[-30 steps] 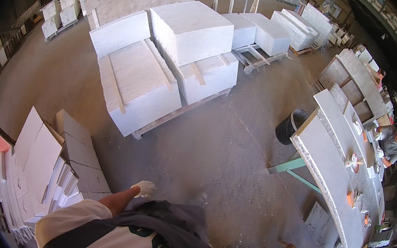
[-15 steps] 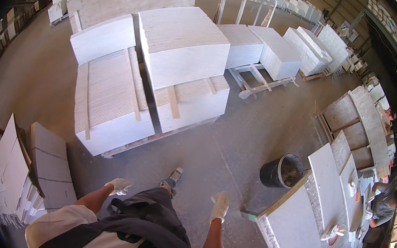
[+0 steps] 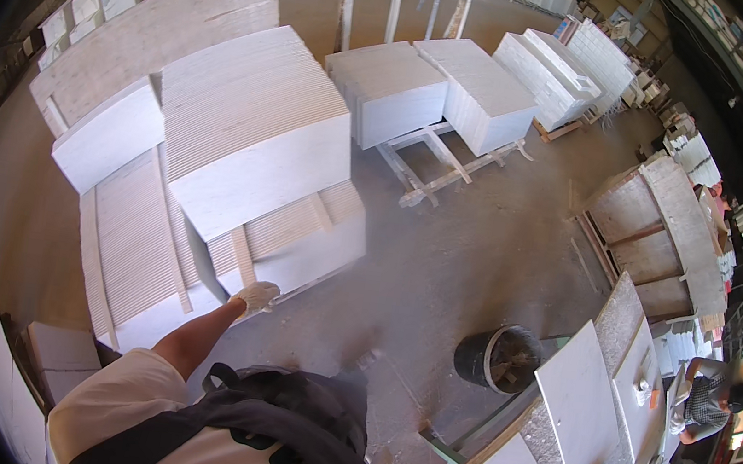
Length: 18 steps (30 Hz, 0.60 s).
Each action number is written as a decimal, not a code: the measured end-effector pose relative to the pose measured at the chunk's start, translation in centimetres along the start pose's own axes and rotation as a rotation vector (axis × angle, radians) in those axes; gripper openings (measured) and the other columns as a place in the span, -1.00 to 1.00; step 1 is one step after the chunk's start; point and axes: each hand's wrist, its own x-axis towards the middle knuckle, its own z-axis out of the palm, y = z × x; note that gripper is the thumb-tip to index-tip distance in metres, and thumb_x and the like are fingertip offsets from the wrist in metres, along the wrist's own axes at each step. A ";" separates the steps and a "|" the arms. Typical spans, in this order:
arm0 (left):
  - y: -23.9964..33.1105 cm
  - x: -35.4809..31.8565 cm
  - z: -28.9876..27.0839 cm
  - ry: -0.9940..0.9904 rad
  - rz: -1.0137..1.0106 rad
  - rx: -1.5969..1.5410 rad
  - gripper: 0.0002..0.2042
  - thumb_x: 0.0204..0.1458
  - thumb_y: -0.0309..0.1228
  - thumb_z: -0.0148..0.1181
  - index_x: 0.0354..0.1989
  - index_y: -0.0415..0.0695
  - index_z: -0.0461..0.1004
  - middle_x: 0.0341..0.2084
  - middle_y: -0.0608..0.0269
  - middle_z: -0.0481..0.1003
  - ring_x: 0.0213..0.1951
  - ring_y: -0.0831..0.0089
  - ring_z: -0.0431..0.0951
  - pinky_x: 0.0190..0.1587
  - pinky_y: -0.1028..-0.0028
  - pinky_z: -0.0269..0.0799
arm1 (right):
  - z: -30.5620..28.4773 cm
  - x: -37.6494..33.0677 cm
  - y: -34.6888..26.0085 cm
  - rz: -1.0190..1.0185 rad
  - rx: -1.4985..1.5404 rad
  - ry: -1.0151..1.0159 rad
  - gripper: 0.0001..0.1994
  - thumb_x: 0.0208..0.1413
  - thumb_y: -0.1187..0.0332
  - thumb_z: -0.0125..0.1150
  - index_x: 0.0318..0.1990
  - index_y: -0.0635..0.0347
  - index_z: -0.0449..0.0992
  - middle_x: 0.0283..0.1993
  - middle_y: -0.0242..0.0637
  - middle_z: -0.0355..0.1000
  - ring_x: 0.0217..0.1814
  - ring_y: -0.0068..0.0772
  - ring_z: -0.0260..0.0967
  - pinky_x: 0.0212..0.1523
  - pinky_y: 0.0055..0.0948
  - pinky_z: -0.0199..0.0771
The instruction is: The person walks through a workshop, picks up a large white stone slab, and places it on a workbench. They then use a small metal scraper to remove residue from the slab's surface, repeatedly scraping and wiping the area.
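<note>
While neither hand's grip can be told, the gloved left hand [image 3: 256, 296] hangs before stacked white stone slabs [image 3: 319, 246], seemingly during a walk-past next needing clearance.

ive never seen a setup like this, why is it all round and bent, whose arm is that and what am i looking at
There is no robot here: a person works with their own hands. The picture comes from a wide fisheye camera on their head, looking down, so straight edges curve and the corners go black.

The arm at the lower left is the wearer's. Their left hand, in a pale glove, appears in front of the big stacks of white slabs; I cannot tell whether it touches them, and nothing shows in its grip. The right hand cannot be made out.

On the right, more pale slabs lie on a rough grey surface. A black bucket stands near it, and another person is at the far right.
</note>
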 end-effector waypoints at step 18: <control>16.0 22.4 9.8 0.010 -0.133 0.194 -0.61 0.34 -0.19 0.00 0.21 -0.12 0.51 -0.03 -0.05 0.61 0.02 0.12 0.64 -0.24 0.08 0.68 | -48.8 38.1 -40.3 -0.610 0.793 0.153 -0.68 0.26 0.13 0.03 -0.26 0.25 0.47 -0.34 -0.46 0.23 -0.34 -0.51 0.08 -0.27 -0.36 0.18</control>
